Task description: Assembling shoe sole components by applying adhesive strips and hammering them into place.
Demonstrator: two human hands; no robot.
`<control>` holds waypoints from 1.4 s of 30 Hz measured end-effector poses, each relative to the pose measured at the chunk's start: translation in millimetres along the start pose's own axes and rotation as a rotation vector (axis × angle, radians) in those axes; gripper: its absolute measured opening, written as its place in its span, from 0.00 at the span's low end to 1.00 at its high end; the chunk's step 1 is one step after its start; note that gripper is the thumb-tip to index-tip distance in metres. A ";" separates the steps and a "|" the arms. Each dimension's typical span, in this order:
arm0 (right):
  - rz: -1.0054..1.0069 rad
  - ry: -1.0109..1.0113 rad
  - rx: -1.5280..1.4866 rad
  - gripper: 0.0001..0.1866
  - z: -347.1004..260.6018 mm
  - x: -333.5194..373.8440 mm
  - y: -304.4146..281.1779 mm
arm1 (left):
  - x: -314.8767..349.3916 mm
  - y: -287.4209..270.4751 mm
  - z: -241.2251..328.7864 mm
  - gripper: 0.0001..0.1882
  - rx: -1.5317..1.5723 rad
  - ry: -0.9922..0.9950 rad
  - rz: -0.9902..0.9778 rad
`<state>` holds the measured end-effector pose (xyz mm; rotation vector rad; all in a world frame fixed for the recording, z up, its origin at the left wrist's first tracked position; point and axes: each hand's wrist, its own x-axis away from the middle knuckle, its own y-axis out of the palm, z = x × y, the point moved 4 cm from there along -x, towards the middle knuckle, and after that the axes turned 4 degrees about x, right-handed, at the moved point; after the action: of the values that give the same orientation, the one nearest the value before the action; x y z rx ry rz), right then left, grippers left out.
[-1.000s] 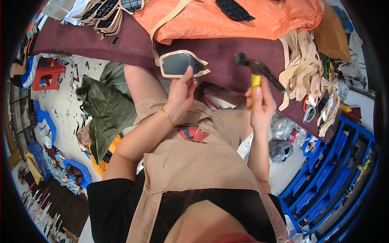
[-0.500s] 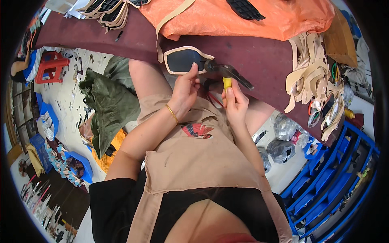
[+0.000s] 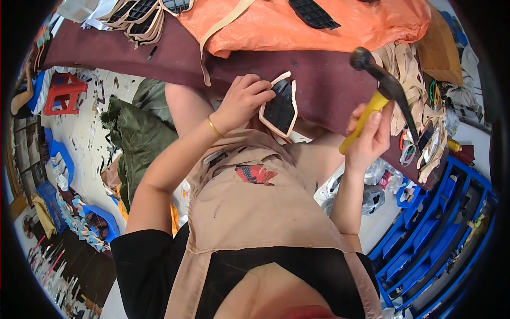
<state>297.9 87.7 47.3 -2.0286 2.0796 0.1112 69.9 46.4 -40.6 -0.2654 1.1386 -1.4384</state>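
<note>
My left hand (image 3: pixel 245 101) pinches the upper left edge of a black grid-patterned panel (image 3: pixel 280 112) with a beige strip around its rim. The panel is tilted, just over my lap at the near edge of the maroon-covered table (image 3: pixel 319 80). Part of its left side is hidden behind my fingers. In my right hand (image 3: pixel 372 130) is a hammer (image 3: pixel 366 119), gripped by its yellow handle. Its dark head is raised to the right of the panel, apart from it. A loose beige strip (image 3: pixel 219 31) lies across the orange sheet (image 3: pixel 366 24) and hangs down onto the maroon cover.
Stacked beige-edged panels (image 3: pixel 143 18) lie at the far left, and another black panel (image 3: pixel 314 14) rests on the orange sheet. A bundle of beige strips (image 3: pixel 406 101) covers the table's right end. A blue rack (image 3: pixel 435 234) stands low right; a red stool (image 3: pixel 64 94) is left.
The panel has turned over from its smooth dark face to its grid face and moved right. My right hand has lifted the hammer up and right, away from the panel.
</note>
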 end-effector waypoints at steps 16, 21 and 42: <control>-0.520 -0.174 0.816 0.14 56.2 -31.9 50.5 | -28.2 -7.0 -17.2 0.09 0.032 0.050 -0.224; -0.474 -0.511 0.545 0.17 52.2 -12.1 46.0 | -25.8 -5.3 -12.9 0.10 0.045 0.048 -0.189; -0.653 0.295 -0.122 0.20 14.3 0.7 66.8 | -3.2 -13.7 12.7 0.18 1.188 -0.587 -0.305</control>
<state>233.2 92.5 26.0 -2.8275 1.4572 -0.1895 71.3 40.4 -22.7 0.0071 -0.3225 -1.8878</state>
